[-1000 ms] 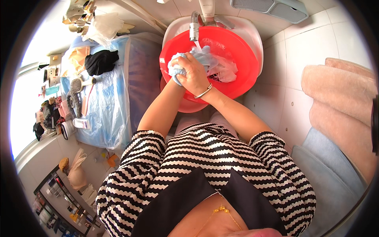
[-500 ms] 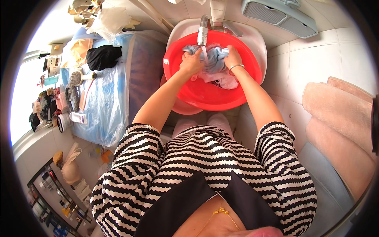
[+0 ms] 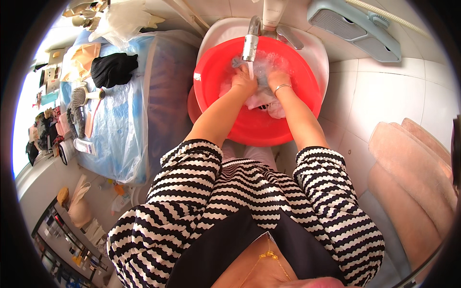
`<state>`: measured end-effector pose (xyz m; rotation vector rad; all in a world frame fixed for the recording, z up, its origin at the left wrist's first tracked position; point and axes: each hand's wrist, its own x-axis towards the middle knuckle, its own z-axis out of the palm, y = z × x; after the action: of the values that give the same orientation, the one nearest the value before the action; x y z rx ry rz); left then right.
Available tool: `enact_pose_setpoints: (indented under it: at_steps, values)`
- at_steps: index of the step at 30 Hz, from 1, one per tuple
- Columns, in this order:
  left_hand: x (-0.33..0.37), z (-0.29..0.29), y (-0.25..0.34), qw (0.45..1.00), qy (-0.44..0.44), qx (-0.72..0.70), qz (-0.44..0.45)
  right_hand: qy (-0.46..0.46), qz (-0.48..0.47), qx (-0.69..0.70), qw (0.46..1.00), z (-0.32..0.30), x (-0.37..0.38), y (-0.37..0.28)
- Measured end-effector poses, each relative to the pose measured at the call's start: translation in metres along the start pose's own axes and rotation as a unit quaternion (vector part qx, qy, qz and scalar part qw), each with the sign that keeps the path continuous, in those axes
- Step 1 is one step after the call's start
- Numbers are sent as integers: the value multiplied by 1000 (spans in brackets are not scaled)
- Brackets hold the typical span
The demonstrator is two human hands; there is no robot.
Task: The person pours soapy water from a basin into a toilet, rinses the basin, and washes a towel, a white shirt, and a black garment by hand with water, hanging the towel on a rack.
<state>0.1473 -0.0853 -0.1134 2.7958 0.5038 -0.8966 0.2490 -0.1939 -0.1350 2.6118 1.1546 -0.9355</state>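
A red plastic basin [image 3: 218, 89] sits in the white sink, and water runs into it from the chrome tap [image 3: 250, 47]. Inside, a grey-blue cloth [image 3: 260, 72] lies low in churning, foamy water. My left hand [image 3: 245, 82] is closed on its left part, beside the falling stream. On the other side my right hand [image 3: 278, 79], with a bracelet at the wrist, is closed on the same cloth; its fingertips are hidden by the water. A pale pink cloth [image 3: 276, 109] lies nearer to me, below both hands.
Left of the basin stands a plastic-covered top [image 3: 122, 125] bearing a black cloth [image 3: 114, 69], a hairbrush [image 3: 84, 96] and a white tube [image 3: 85, 146]. A grey holder [image 3: 353, 29] hangs on the wall at the far right. Peach-coloured padded panels [image 3: 408, 177] stand on the right.
Both hands have gone down into the basin, pushing the grey-blue cloth from above the pink one into the water. Splashing foam now surrounds them. The view has shifted slightly.
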Motion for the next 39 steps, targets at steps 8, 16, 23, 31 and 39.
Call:
enact_pose_setpoints:
  at_steps: [8,16,23,31,39]
  values:
    - [-38,-55,-12,994,-55,-96,5,130,-99,68,984,-54,-52,5]
    - [-115,-69,-16,535,-177,-826,-10,322,-258,114,904,-181,-169,-34]
    - [-124,-72,-4,360,-254,-897,28,361,-308,80,877,-249,-203,-51]
    - [-112,-88,-1,217,-280,-935,-2,296,-400,19,867,-252,-225,-55]
    - [-81,-87,27,132,-281,-950,17,211,-511,9,834,-208,-265,-96]
